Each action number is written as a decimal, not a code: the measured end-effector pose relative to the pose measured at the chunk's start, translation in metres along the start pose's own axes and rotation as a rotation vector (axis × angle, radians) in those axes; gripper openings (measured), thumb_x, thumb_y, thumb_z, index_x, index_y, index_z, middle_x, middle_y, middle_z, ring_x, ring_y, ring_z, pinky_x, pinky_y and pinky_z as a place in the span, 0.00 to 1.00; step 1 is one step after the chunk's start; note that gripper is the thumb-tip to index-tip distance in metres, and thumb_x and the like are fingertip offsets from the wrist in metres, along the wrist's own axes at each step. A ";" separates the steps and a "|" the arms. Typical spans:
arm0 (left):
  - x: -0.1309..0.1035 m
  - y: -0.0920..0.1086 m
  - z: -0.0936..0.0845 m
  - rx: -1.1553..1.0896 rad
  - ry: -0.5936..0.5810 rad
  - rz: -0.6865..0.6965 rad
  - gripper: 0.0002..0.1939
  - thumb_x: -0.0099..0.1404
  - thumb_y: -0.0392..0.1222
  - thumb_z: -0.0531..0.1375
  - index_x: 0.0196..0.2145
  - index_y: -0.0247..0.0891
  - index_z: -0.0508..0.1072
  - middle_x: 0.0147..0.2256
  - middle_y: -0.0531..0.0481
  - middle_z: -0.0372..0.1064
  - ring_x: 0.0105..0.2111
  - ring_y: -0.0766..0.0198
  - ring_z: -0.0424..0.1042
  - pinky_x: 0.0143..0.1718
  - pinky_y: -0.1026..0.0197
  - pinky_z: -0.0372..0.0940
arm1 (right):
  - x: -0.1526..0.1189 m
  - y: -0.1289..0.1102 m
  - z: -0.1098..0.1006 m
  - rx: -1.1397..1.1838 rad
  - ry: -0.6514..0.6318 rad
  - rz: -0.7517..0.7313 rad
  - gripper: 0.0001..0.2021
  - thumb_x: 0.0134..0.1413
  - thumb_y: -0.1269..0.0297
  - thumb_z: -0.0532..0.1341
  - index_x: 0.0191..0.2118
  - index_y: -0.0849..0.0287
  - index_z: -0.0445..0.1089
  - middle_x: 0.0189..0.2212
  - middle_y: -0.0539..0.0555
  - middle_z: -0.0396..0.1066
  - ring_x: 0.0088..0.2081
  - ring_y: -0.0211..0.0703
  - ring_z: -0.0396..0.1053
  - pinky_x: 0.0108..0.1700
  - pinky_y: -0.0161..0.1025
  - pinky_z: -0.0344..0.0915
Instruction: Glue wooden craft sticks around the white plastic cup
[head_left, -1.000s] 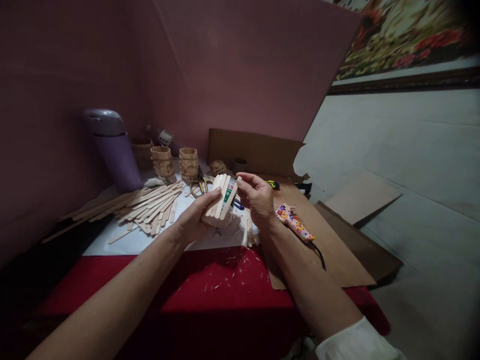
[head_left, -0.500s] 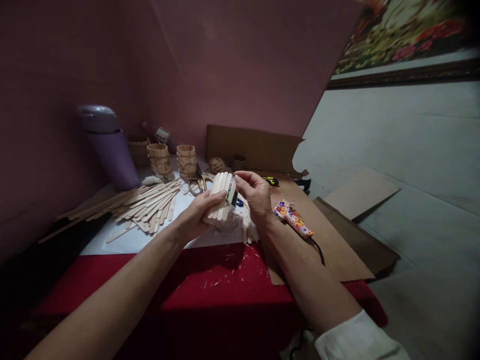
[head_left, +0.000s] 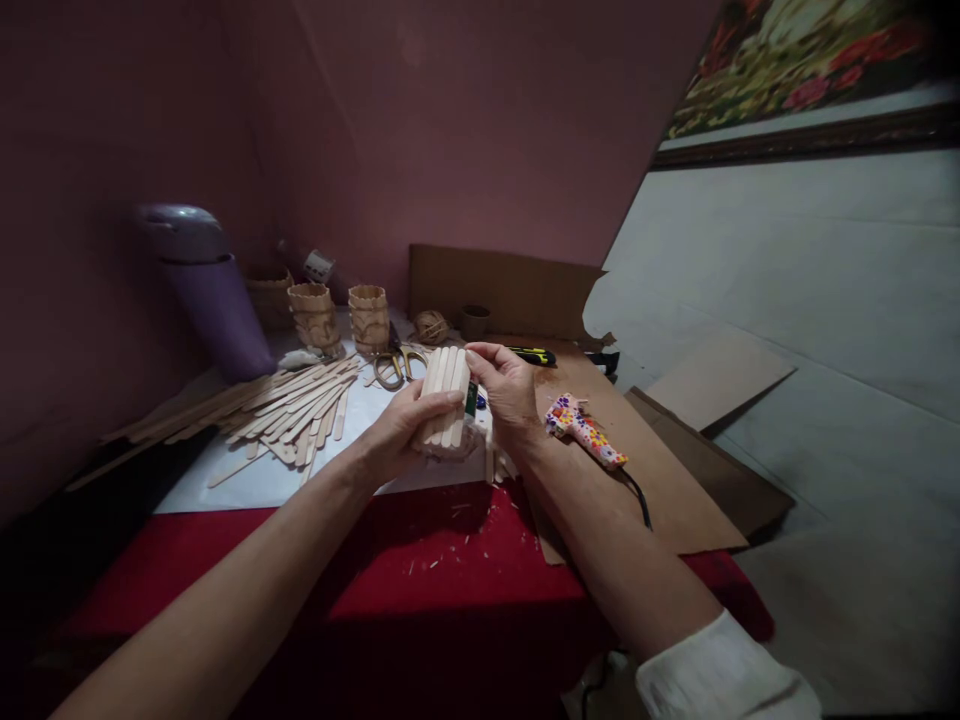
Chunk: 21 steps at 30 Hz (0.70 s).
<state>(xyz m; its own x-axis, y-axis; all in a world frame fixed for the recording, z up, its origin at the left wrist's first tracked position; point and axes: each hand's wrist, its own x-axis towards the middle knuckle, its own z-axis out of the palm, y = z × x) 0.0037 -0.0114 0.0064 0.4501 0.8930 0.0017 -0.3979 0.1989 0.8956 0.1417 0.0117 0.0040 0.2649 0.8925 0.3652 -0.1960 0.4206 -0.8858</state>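
A small container (head_left: pixel 447 385) covered on its near side with upright wooden sticks is held above the table's front part. My left hand (head_left: pixel 409 425) is wrapped round its left side, with the thumb across the sticks. At its upper right edge, the closed fingers of my right hand (head_left: pixel 506 385) touch the rightmost stick. A green patch of the container shows beside that stick. Many loose wooden sticks (head_left: pixel 300 405) lie fanned out to the left on white paper (head_left: pixel 262 487). Gold-handled scissors (head_left: pixel 390 372) rest just behind my left hand.
Two stick-covered cups (head_left: pixel 313 318) and a purple bottle (head_left: pixel 217 300) stand at the back left. Twine (head_left: pixel 431 327) lies by a small pot (head_left: pixel 475 321). A flowered glue gun (head_left: pixel 585 432) and a yellow-black cutter (head_left: pixel 534 356) lie on cardboard (head_left: pixel 660 490) at right.
The container has turned slightly and its rightmost stick now lies flush against the others. My left thumb reaches further across the sticks. The whole view has shifted a little.
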 end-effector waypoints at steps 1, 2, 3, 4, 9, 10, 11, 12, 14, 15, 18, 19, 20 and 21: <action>0.001 -0.001 0.000 0.011 0.021 0.011 0.25 0.48 0.41 0.72 0.43 0.32 0.72 0.29 0.50 0.73 0.24 0.66 0.70 0.24 0.64 0.65 | 0.000 0.001 0.000 -0.002 -0.001 0.001 0.13 0.41 0.56 0.69 0.33 0.57 0.72 0.29 0.48 0.72 0.33 0.38 0.69 0.39 0.39 0.68; 0.002 -0.003 0.000 0.020 0.046 0.018 0.25 0.48 0.41 0.72 0.43 0.32 0.72 0.29 0.50 0.73 0.23 0.66 0.70 0.24 0.65 0.65 | 0.000 0.003 0.001 -0.009 -0.007 0.000 0.13 0.42 0.56 0.69 0.34 0.57 0.72 0.30 0.49 0.72 0.34 0.39 0.69 0.40 0.39 0.69; 0.003 -0.003 0.000 0.022 0.071 0.026 0.25 0.47 0.40 0.72 0.42 0.32 0.72 0.28 0.50 0.72 0.23 0.66 0.70 0.23 0.65 0.64 | 0.001 0.003 0.001 -0.021 -0.019 -0.006 0.14 0.43 0.56 0.68 0.34 0.57 0.72 0.31 0.50 0.73 0.35 0.40 0.70 0.41 0.40 0.69; 0.004 -0.004 -0.001 0.015 0.092 0.031 0.24 0.47 0.40 0.71 0.42 0.32 0.72 0.27 0.50 0.72 0.22 0.66 0.69 0.22 0.65 0.64 | 0.000 0.004 0.001 -0.041 -0.030 -0.021 0.14 0.45 0.55 0.67 0.36 0.57 0.72 0.33 0.51 0.74 0.36 0.40 0.70 0.42 0.41 0.69; 0.007 0.002 -0.002 -0.131 0.176 0.044 0.17 0.49 0.37 0.67 0.38 0.32 0.73 0.27 0.49 0.74 0.22 0.63 0.72 0.23 0.62 0.69 | -0.011 -0.005 0.001 -0.397 0.013 -0.299 0.11 0.60 0.57 0.58 0.42 0.55 0.74 0.43 0.57 0.74 0.47 0.46 0.70 0.51 0.45 0.67; 0.007 0.004 -0.003 -0.165 0.193 0.051 0.16 0.50 0.37 0.66 0.38 0.32 0.74 0.27 0.49 0.74 0.22 0.64 0.72 0.23 0.62 0.70 | -0.016 -0.008 0.001 -0.491 0.004 -0.369 0.10 0.61 0.59 0.57 0.40 0.55 0.75 0.42 0.57 0.73 0.47 0.46 0.69 0.53 0.46 0.66; 0.007 0.006 -0.003 -0.196 0.211 0.062 0.15 0.50 0.36 0.66 0.38 0.32 0.74 0.27 0.49 0.75 0.22 0.64 0.72 0.24 0.62 0.70 | -0.021 -0.010 0.002 -0.560 -0.015 -0.432 0.10 0.62 0.60 0.57 0.38 0.55 0.76 0.41 0.56 0.73 0.47 0.47 0.69 0.54 0.47 0.65; 0.006 0.008 -0.004 -0.218 0.228 0.074 0.14 0.51 0.36 0.66 0.38 0.31 0.74 0.26 0.49 0.75 0.22 0.64 0.73 0.25 0.63 0.70 | -0.026 -0.012 0.003 -0.612 -0.035 -0.481 0.10 0.62 0.62 0.57 0.37 0.55 0.76 0.40 0.56 0.73 0.48 0.47 0.69 0.55 0.48 0.64; 0.006 0.010 -0.005 -0.238 0.258 0.096 0.14 0.52 0.36 0.66 0.38 0.32 0.74 0.26 0.50 0.75 0.23 0.65 0.73 0.25 0.64 0.70 | -0.034 -0.013 0.004 -0.687 -0.074 -0.550 0.11 0.62 0.64 0.57 0.36 0.54 0.77 0.40 0.55 0.74 0.48 0.48 0.69 0.56 0.50 0.63; 0.005 0.011 -0.005 -0.240 0.271 0.107 0.14 0.52 0.37 0.66 0.38 0.32 0.75 0.26 0.51 0.75 0.23 0.65 0.73 0.25 0.65 0.69 | -0.038 -0.013 0.005 -0.714 -0.093 -0.574 0.11 0.62 0.65 0.57 0.37 0.53 0.78 0.41 0.55 0.73 0.49 0.48 0.68 0.57 0.50 0.62; 0.005 0.011 -0.007 -0.241 0.288 0.136 0.14 0.51 0.36 0.67 0.38 0.32 0.75 0.26 0.52 0.75 0.23 0.67 0.71 0.25 0.66 0.68 | -0.043 -0.010 0.007 -0.756 -0.137 -0.627 0.12 0.62 0.66 0.57 0.40 0.53 0.79 0.43 0.56 0.73 0.50 0.49 0.68 0.56 0.51 0.63; 0.005 0.011 -0.007 -0.242 0.284 0.147 0.14 0.51 0.36 0.67 0.38 0.32 0.75 0.27 0.52 0.75 0.23 0.67 0.71 0.25 0.66 0.68 | -0.043 -0.009 0.008 -0.757 -0.141 -0.644 0.12 0.62 0.67 0.57 0.40 0.53 0.79 0.43 0.55 0.73 0.50 0.49 0.68 0.55 0.51 0.63; 0.005 0.010 -0.008 -0.244 0.276 0.160 0.15 0.51 0.36 0.67 0.38 0.32 0.75 0.27 0.52 0.75 0.23 0.67 0.71 0.25 0.67 0.68 | -0.043 -0.007 0.008 -0.750 -0.142 -0.664 0.12 0.61 0.67 0.57 0.41 0.52 0.79 0.43 0.55 0.73 0.49 0.49 0.68 0.55 0.51 0.64; 0.006 0.009 -0.009 -0.243 0.263 0.173 0.15 0.51 0.37 0.67 0.38 0.32 0.76 0.28 0.51 0.75 0.24 0.67 0.72 0.26 0.67 0.68 | -0.043 -0.006 0.008 -0.737 -0.142 -0.686 0.12 0.61 0.68 0.57 0.41 0.52 0.79 0.42 0.55 0.73 0.49 0.49 0.68 0.55 0.51 0.64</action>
<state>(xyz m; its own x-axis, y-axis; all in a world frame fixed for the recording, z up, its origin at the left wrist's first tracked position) -0.0041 -0.0007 0.0109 0.1522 0.9883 0.0012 -0.6419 0.0979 0.7605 0.1244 -0.0277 -0.0040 -0.0224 0.5273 0.8494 0.6000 0.6867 -0.4105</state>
